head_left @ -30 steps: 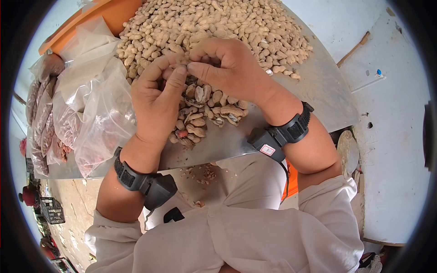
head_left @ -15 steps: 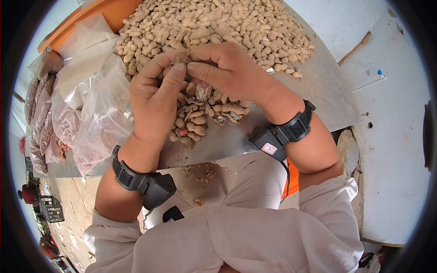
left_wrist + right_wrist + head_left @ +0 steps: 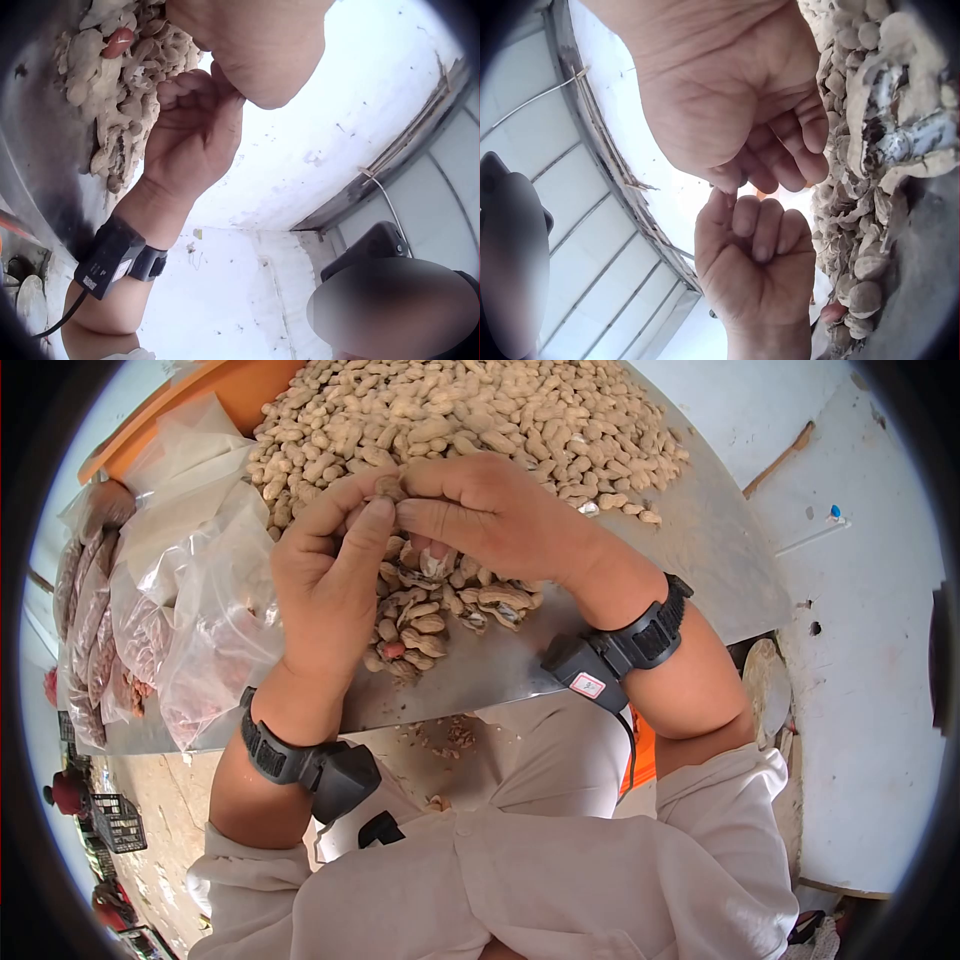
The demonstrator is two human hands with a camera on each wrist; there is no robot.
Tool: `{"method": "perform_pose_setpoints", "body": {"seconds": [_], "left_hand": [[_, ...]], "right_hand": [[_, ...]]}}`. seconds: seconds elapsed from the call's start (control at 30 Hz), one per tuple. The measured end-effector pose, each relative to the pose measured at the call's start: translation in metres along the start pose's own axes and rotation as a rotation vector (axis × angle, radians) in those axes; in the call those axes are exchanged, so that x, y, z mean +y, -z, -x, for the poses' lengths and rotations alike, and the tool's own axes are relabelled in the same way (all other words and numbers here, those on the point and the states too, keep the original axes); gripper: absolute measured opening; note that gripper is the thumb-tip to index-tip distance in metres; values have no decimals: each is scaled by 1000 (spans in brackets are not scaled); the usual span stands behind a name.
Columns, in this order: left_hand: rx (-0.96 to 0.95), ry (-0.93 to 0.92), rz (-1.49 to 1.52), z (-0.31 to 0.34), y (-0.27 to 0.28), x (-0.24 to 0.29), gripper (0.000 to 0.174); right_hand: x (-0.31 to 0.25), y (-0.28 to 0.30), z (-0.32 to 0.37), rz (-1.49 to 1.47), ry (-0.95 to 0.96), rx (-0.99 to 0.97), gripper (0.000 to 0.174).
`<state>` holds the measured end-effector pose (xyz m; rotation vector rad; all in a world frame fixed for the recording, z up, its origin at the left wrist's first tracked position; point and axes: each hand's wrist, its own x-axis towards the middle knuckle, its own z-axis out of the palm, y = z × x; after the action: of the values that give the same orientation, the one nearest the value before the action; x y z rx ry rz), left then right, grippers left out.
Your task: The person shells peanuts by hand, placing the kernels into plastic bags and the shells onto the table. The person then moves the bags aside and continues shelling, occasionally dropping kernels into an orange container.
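Observation:
A small brown peanut [image 3: 388, 487] is pinched at the meeting fingertips of both hands, over the near side of the peanut pile. The left hand [image 3: 328, 570] grips it between thumb and curled fingers. From the other side the right hand [image 3: 500, 520] pinches at it, thumb near the left thumb. Under the hands lie unshelled and split peanuts [image 3: 425, 625], one showing a red kernel [image 3: 393, 650]. In the right wrist view, the right hand [image 3: 727, 97] and left hand [image 3: 761, 270] meet at their thumbs; the fingers partly hide the peanut.
A large peanut heap [image 3: 440, 410] covers the back of the metal table [image 3: 700, 560]. Clear bags of red kernels [image 3: 200, 650] lie at the left, beside an orange basin [image 3: 230, 395]. Black crates [image 3: 118, 822] stand on the floor at lower left.
Both hands have shifted slightly left together, still joined at the fingertips. The peanut between them shows a little more plainly above the left thumb.

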<state>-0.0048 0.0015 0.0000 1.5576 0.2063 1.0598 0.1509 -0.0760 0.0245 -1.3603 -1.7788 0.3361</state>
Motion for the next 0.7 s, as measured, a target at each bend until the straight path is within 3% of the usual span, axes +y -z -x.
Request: {"method": "perform_pose_setpoints", "body": {"seconds": [0.37, 0.57, 0.7], "left_hand": [[-45, 11, 53, 0, 1, 2, 21], [-82, 3, 44, 0, 0, 4, 21], [-92, 10, 44, 0, 1, 4, 20]], "right_hand": [[2, 1, 0, 79, 90, 13, 30], [-4, 1, -1, 37, -19, 3, 30], [3, 0, 0, 78, 77, 3, 28]]}}
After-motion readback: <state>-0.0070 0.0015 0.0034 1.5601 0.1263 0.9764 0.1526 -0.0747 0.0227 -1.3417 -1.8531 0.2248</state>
